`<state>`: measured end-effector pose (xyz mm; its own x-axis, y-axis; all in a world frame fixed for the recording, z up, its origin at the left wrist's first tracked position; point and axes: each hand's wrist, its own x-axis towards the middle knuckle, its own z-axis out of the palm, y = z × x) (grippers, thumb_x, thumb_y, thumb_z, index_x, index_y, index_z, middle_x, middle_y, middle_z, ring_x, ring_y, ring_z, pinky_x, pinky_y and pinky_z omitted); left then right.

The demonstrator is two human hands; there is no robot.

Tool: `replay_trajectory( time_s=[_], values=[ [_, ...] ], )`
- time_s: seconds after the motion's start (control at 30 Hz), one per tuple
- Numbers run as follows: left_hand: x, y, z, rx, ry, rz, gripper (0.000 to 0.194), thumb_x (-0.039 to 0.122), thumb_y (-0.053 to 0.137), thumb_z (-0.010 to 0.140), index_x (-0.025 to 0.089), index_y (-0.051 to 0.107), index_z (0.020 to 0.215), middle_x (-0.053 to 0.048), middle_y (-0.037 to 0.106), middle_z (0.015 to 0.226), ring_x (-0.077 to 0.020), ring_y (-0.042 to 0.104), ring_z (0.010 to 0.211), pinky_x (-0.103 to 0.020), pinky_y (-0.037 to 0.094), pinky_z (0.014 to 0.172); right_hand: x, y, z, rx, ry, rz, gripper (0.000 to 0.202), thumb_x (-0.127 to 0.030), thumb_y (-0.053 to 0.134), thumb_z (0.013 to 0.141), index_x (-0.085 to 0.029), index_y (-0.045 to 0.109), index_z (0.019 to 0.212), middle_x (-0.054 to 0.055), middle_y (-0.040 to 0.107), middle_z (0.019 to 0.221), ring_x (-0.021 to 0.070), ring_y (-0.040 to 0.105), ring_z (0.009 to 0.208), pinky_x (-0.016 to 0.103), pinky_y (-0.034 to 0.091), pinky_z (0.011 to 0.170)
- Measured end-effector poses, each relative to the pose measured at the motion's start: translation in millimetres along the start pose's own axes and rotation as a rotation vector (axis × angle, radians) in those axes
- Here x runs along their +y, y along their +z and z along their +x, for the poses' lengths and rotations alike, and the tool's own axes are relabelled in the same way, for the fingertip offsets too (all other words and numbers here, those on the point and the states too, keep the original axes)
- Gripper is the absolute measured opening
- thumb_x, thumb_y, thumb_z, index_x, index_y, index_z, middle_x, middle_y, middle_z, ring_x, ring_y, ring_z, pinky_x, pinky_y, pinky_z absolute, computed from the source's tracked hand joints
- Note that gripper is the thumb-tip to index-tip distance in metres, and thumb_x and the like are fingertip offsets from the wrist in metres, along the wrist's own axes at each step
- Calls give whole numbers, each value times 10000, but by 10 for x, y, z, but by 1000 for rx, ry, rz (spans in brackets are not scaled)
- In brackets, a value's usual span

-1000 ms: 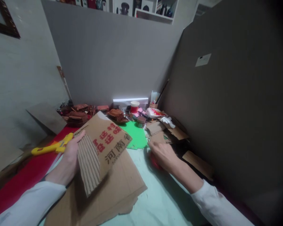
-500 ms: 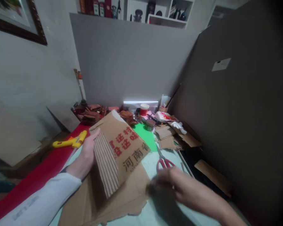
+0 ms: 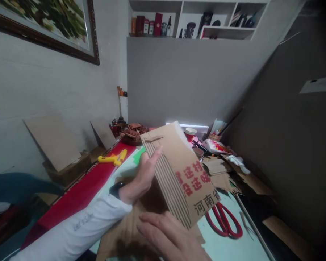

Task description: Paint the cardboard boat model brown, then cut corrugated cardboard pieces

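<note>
My left hand (image 3: 142,175) grips a piece of corrugated cardboard (image 3: 174,154) by its left side, thumb on top. The piece is tilted up and carries red and black printed characters. A strip along its left side has the face paper peeled off, baring the ridges, with a small torn flap at the top. Below that strip, my right hand (image 3: 172,235) reaches over with fingers stretched out; its thumb is hidden. Under both hands lies a larger brown cardboard sheet (image 3: 119,232). Red-handled scissors (image 3: 228,224) lie to the right, their blades hidden behind the held piece.
A yellow glue gun (image 3: 114,158) lies on the red cloth (image 3: 78,192) at left. Brown ridged pieces (image 3: 132,136), a red cup (image 3: 190,134) and cardboard scraps (image 3: 217,166) crowd the back. A grey panel (image 3: 290,145) stands along the right.
My view has swung left and tilted up. The right hand has come from beside the scissors to the lower edge of the held cardboard. My left hand still holds the piece.
</note>
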<state>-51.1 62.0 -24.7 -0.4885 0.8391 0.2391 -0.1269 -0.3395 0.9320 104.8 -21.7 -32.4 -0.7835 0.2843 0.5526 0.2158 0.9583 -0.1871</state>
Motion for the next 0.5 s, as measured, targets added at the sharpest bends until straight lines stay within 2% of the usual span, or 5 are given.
replay_trajectory(
  time_s=[0.07,0.13,0.23,0.37,0.5],
  values=[
    [114,104,-59,-43,98,83,427,502,697,821,224,480,580,47,505,518,-131,476,509,-295,420,545,-29,136,122,91,-33,-123,294,-226,461,1003,-147,616,1239,89,701,1243,214,731,941,272,635,761],
    [203,214,-101,-128,198,131,410,467,674,846,217,512,565,35,534,518,-131,487,502,-294,423,532,-47,205,214,175,-39,-200,296,-201,441,999,-111,634,1204,122,691,1254,242,731,976,306,638,778],
    [241,359,-112,-236,475,208,207,376,630,894,189,687,827,-22,705,742,-158,615,654,-303,497,639,-74,236,254,223,-35,-256,299,-189,444,989,-100,629,1205,154,659,1297,294,716,1040,345,641,774],
    [193,463,-87,-287,1051,522,299,310,463,998,126,659,1130,-75,732,852,-166,649,722,-295,512,638,-147,250,178,211,49,-279,337,-190,468,971,-111,576,1280,158,593,1382,342,664,1140,429,616,856],
    [193,494,-117,-318,1230,800,281,181,426,996,95,606,1194,-64,734,883,-157,655,777,-280,524,659,-212,308,131,335,201,-168,341,-129,511,893,-149,592,1224,146,588,1389,304,642,1164,421,577,934]
  ],
)
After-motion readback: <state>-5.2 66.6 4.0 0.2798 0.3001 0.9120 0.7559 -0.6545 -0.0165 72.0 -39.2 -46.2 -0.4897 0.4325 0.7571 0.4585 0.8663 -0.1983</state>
